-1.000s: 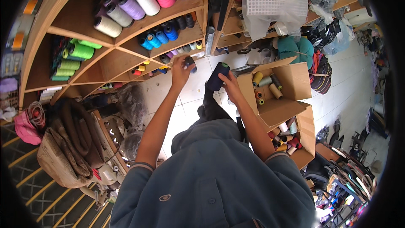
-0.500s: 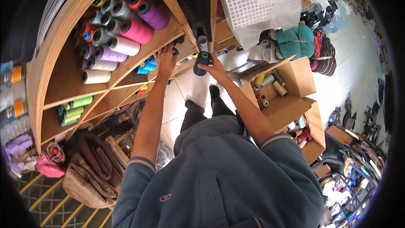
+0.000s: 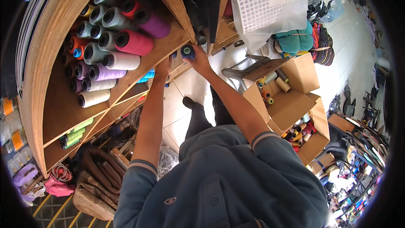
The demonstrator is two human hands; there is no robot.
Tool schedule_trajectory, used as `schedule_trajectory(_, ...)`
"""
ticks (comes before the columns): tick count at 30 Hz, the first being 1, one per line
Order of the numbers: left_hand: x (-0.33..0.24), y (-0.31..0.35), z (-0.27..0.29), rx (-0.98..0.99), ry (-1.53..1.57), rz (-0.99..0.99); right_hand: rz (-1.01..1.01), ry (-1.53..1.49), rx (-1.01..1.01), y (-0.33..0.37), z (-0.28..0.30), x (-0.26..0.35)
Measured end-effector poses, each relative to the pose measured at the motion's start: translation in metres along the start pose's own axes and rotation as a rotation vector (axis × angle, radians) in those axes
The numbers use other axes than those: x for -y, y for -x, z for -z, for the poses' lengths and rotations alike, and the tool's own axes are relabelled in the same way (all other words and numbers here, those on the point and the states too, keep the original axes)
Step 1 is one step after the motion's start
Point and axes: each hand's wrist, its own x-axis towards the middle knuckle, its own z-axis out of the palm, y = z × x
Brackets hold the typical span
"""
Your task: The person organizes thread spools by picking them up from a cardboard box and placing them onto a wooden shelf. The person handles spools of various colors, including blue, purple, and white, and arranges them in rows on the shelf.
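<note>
My right hand [image 3: 201, 62] is closed round a dark navy cone of thread [image 3: 188, 52], its round end with a green ring facing up. Beside it, my left hand [image 3: 163, 66] reaches in under the edge of a wooden shelf [image 3: 173, 42]. The shelf board hides most of its fingers, so any grip there cannot be made out. Blue thread cones [image 3: 147, 76] lie in the compartment by my left wrist. A grey cone [image 3: 202, 40] stands just beyond my right hand.
Upper left, shelves hold several thread cones, including a pink one [image 3: 135, 42] and a cream one [image 3: 94, 98]. Open cardboard boxes [image 3: 291, 109] with spools stand at the right, near a metal step stool [image 3: 240, 68]. A plastic bag [image 3: 270, 8] hangs over the upper right.
My right hand has carried the navy cone left, toward the shelf and my left hand. The left hand has gone deeper under the shelf edge. The view has shifted slightly.
</note>
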Motion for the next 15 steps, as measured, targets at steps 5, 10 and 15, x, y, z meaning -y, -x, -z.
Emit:
schedule_trajectory(5,-0.002,-0.001,0.009,0.037,0.105,0.041,0.009,0.029,0.003,-0.014,-0.026,-0.004)
schedule_trajectory(10,0.007,0.005,0.003,-0.005,0.074,0.005,0.033,0.137,0.019,-0.029,-0.038,-0.012)
schedule_trajectory(15,0.008,0.006,-0.008,-0.074,0.070,-0.024,0.085,0.135,0.004,-0.029,-0.042,-0.027)
